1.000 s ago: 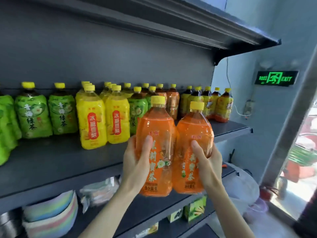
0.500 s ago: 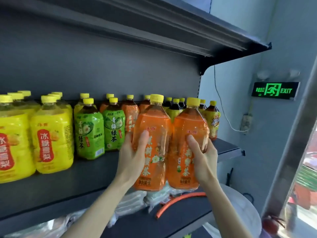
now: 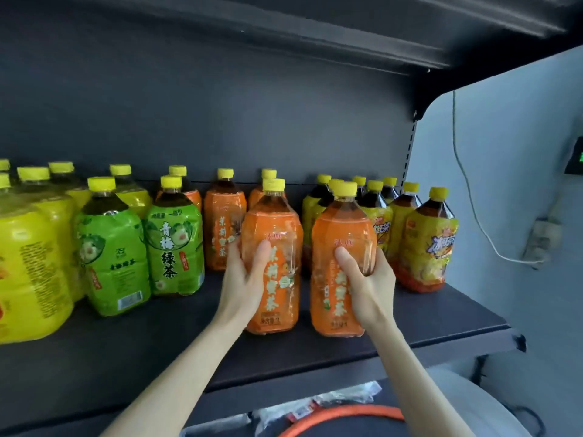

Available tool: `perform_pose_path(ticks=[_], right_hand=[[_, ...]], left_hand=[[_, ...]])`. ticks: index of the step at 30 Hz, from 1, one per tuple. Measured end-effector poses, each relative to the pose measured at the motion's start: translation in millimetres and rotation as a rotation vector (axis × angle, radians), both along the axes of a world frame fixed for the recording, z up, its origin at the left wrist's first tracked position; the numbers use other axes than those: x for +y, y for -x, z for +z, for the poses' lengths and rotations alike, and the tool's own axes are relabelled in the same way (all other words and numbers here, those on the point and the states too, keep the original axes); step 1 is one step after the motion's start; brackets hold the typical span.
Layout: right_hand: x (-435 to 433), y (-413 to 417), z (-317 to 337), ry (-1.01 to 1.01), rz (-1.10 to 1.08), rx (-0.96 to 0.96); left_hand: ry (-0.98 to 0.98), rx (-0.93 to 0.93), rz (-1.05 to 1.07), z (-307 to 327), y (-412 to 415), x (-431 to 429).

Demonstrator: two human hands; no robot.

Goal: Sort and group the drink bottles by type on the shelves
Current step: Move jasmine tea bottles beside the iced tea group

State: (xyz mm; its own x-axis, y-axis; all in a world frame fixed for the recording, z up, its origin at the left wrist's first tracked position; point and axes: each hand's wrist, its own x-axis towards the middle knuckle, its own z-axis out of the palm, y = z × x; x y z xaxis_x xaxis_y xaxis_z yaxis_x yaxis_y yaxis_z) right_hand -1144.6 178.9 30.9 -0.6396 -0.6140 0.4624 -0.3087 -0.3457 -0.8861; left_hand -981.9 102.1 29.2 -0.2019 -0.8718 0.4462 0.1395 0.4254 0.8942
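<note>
We hold one orange bottle in each hand. Our left hand [image 3: 249, 279] grips the left orange bottle [image 3: 277, 228] at its middle, with the thumb on the front label and the fingers curled round the far side. Our right hand [image 3: 369, 285] grips the right orange bottle [image 3: 340, 228] in the same way, its fingers wrapped round the right side. Both bottles are upright with a narrow gap between them. Their bases are down at the shelf [image 3: 157, 357]; we cannot tell if they touch it.

Just behind the left hand stand the other orange bottles [image 3: 224, 228], the nearest almost touching the held one. To the left of this hand are the green bottles [image 3: 173, 244], and further left the yellow bottles [image 3: 28, 263]. Behind and to the right of the right hand stand the dark tea bottles [image 3: 432, 244], close beside its fingers.

The shelf is bare under our wrists up to the front edge, also in front of the green bottles. A bare corner lies right of the right hand, up to the end of the shelf. The upper shelf [image 3: 315, 33] is well above the caps. Under our forearms an orange hose [image 3: 340, 413] lies lower.
</note>
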Motion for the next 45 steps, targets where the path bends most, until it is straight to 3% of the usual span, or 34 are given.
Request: perform_pose_path(ticks=[12,19,38,45], right_hand=[[-45,47,-15,-0.034,0.260,-0.002],[-52,53,-19,-0.055,0.243,0.027],[-56,47,-21,-0.039,0.211,0.035],[-50,43,-19,-0.059,0.219,0.073]], left_hand=[[0.008,-0.265,0.189,-9,33,-48],[-0.068,-0.228,0.233,-9,47,-72],[0.061,-0.316,0.233,-7,43,-87],[-0.071,-0.243,0.188,-12,38,-66]])
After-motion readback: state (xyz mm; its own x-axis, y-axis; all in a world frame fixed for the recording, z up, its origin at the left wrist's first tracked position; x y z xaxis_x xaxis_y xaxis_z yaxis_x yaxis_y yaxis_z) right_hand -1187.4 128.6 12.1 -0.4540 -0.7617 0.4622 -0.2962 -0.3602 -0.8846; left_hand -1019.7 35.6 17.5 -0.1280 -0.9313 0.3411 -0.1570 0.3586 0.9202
